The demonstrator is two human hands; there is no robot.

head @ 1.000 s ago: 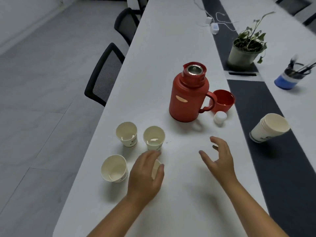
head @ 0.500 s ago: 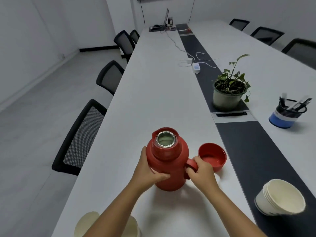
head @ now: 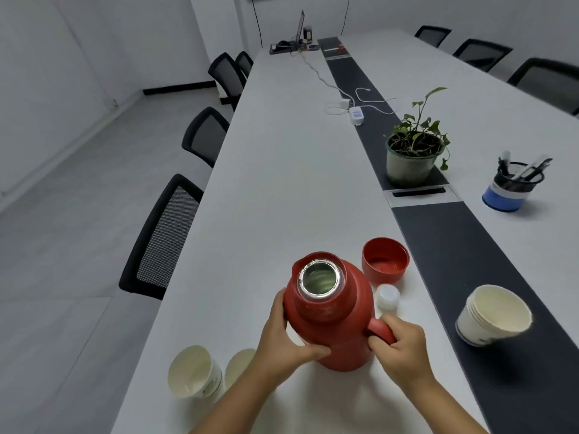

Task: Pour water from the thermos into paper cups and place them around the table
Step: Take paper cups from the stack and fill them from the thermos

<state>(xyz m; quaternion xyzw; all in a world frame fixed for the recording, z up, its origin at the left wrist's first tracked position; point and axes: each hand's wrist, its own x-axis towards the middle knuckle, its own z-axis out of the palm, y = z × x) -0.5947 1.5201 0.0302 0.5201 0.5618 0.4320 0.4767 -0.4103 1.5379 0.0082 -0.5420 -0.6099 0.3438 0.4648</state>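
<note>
Gripping the red thermos (head: 332, 321) from both sides, the 2 hands are seen low in the centre of the frame: the left hand (head: 282, 343) is wrapped against the body, thumb across the front and fingers curled round the far side, while the right hand (head: 399, 349) is closed round the handle (head: 380, 332). The thermos is held upright, low over the white table (head: 282, 198) or resting on it; which cannot be told. Its mouth is uncapped, the steel rim exposed and the spout turned toward the upper left. Just beyond it, toward the right, the red lid (head: 385, 260) lies mouth up, and a small white stopper (head: 388, 296) stands between lid and handle. At the lower left, 2 paper cups (head: 194, 371) are seen upright just beside the left forearm, the nearer to the arm partly hidden; whether they hold water cannot be judged. A stack of spare cups (head: 493, 314) lies tilted on the dark strip at the right. The step in hand is judged to be the taking up of the thermos for pouring. Next, the spout would need to be brought over a cup and tipped slowly, the light cups being easily knocked over.
</note>
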